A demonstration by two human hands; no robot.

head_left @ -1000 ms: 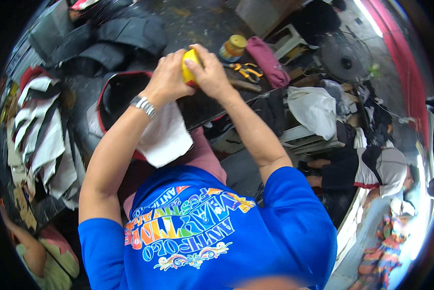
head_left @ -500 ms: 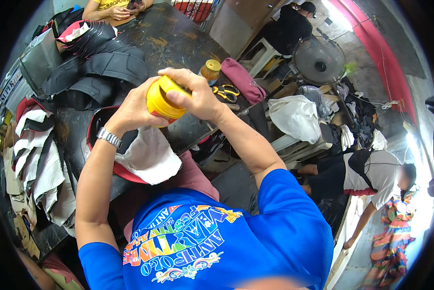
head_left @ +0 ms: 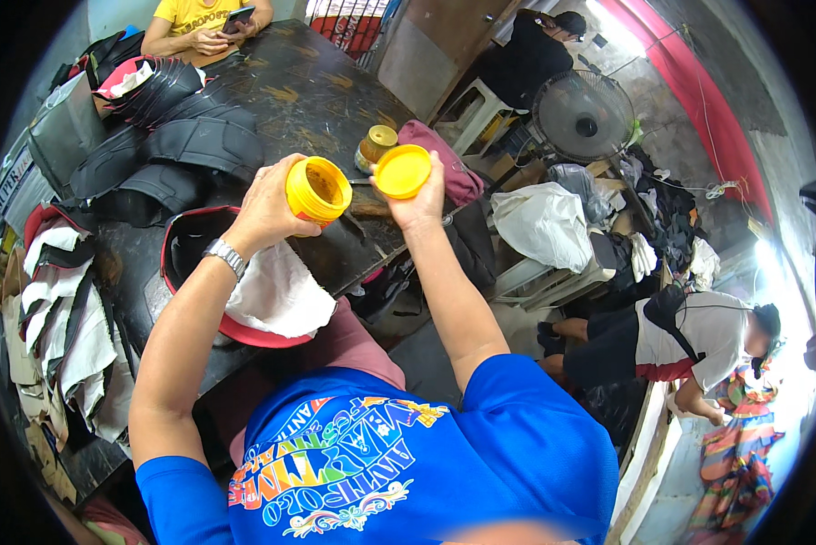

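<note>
My left hand [head_left: 273,207] is wrapped round a yellow plastic jar [head_left: 309,211], tilted so its uncovered mouth and brownish inside show. Apart from it, to the right, my right hand [head_left: 420,202] holds the round yellow lid [head_left: 402,173]. Just beyond the lid, a glass jar with a gold lid [head_left: 377,145] stands on the table. Beneath my left forearm lies a red-edged black piece with white cloth [head_left: 281,292] at the table's near edge.
Black molded pieces [head_left: 199,150] are heaped on the dark table [head_left: 308,82] at left, near layered white cloth strips [head_left: 72,336]. A pink pouch [head_left: 453,173] lies behind my right hand. A fan [head_left: 585,118] and plastic bags stand right. Other people sit across the table, near the fan and bend at right.
The lid has come off the yellow jar. My right hand has moved right with it, while the jar stays in my left hand, its mouth now showing.
</note>
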